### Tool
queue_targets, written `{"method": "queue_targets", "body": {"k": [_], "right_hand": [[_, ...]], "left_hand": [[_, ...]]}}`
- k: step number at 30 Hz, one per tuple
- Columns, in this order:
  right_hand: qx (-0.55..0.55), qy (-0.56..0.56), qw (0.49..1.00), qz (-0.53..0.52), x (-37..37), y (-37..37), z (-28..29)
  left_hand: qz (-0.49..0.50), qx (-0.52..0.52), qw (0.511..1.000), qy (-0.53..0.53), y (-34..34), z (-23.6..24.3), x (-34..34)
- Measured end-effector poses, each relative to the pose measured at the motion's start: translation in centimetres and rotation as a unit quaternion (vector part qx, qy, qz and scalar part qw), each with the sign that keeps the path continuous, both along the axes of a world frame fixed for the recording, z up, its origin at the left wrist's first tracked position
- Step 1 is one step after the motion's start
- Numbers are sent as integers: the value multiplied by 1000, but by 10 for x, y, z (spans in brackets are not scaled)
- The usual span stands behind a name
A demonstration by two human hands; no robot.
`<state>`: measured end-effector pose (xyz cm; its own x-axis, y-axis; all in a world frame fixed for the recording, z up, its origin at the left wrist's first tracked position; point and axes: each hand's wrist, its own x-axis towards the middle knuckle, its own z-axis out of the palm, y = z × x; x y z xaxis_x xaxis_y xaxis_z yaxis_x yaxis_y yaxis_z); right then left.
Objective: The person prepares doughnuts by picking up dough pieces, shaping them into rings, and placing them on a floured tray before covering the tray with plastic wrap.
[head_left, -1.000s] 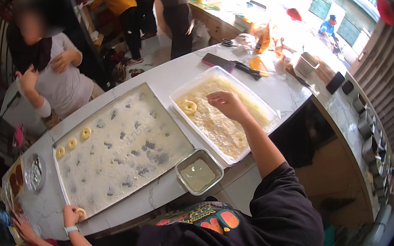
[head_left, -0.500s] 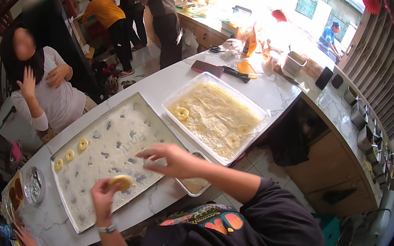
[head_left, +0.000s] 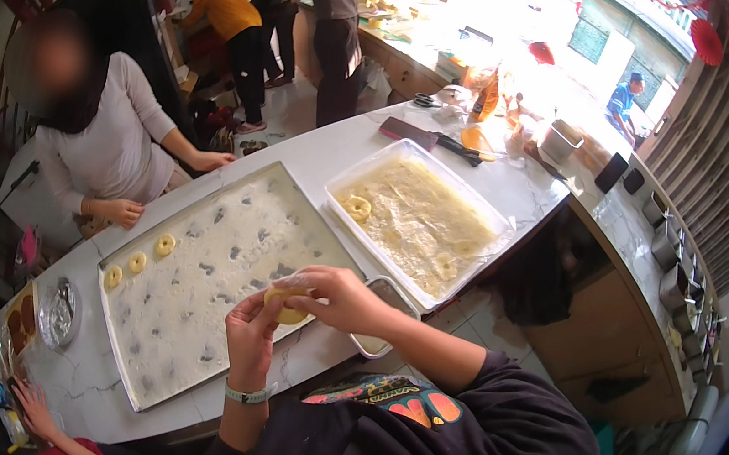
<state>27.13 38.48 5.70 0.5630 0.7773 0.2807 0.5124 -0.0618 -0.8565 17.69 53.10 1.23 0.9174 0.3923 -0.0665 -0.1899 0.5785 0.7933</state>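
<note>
Fingers of left hand (head_left: 252, 328) and right hand (head_left: 334, 295): both pinching pale dough ring (head_left: 291, 315), apparently above tray's (head_left: 190, 297) near edge. Step, by appearance: two-handed shaping. Next move: likely calling for light, even pressure. Along tray's left side: three dough rings (head_left: 137, 262).

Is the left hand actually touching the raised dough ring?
Touching. The head view shows the left hand pinching the dough ring, its fingers against the ring's left edge without any visible gap.
</note>
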Motion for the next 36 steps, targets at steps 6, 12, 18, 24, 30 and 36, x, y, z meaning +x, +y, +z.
{"method": "queue_targets", "body": {"k": [6,12,18,24,30,36], "right_hand": [[81,223,971,-32,4,11,-16],[65,251,966,7,-5,33,-20],[50,232,971,27,-17,59,-25],[66,295,953,10,-19,73,-24],[78,279,957,-20,-19,74,-31],[39,243,969,-37,-26,70,-26]], "left_hand": [[14,-12,998,55,8,5,-3],[24,-4,999,21,35,-8,-18],[5,4,999,40,55,-9,-26],[-15,-14,998,53,71,-8,-27],[-8,-22,999,46,81,-21,-24],[-65,3,996,57,79,-19,-16]]}}
